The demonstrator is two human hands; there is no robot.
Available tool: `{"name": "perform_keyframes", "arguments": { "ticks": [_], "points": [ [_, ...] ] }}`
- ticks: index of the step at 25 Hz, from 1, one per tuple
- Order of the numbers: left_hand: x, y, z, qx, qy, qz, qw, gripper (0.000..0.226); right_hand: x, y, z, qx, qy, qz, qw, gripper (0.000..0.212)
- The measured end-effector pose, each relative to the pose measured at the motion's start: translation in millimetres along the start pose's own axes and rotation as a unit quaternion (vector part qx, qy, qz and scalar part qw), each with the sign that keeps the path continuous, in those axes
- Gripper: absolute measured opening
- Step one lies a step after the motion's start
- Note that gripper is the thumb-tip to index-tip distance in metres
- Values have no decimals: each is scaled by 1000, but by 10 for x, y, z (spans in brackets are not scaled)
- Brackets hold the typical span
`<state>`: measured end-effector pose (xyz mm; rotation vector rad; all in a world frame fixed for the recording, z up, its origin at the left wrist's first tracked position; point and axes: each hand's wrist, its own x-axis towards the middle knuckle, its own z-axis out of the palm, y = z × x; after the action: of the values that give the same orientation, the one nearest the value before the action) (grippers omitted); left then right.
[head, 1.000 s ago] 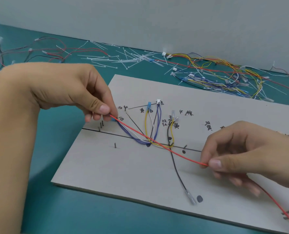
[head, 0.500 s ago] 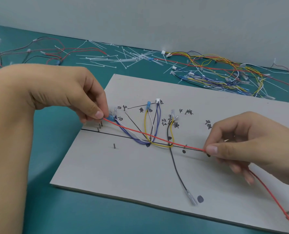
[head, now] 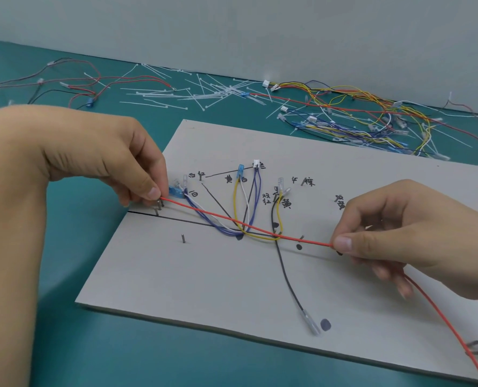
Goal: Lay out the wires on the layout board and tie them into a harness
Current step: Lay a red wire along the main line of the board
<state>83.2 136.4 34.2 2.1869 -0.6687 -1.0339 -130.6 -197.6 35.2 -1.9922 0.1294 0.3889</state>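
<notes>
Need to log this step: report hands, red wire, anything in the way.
Left hand pinches red wire by the pins. Right hand pinches it farther along, stretched over layout board. Yellow wire, black wire under it.

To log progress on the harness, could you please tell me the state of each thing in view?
Left hand: pinching the red wire.
Right hand: pinching the red wire.
Red wire: taut across the layout board.
Black wire: lying slack on the board.
Cable ties: loose, scattered beyond the board.
</notes>
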Motion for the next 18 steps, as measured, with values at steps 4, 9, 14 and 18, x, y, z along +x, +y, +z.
{"name": "perform_keyframes", "arguments": {
  "ticks": [4,9,14,18],
  "points": [
    [-4,-15,-25,17,-26,-5,1000,70,1,-19,12,-8,6,5,1000,28],
    [38,-36,-32,50,-20,-33,998,71,-9,-47,55,-19,12,8,1000,12],
    [14,3,-20,71,-2,-53,996,74,-33,-67,49,-37,22,19,999,11],
    [11,53,-7,129,39,-53,990,58,-16,-51,70,-80,43,49,995,17]
  ]
}}
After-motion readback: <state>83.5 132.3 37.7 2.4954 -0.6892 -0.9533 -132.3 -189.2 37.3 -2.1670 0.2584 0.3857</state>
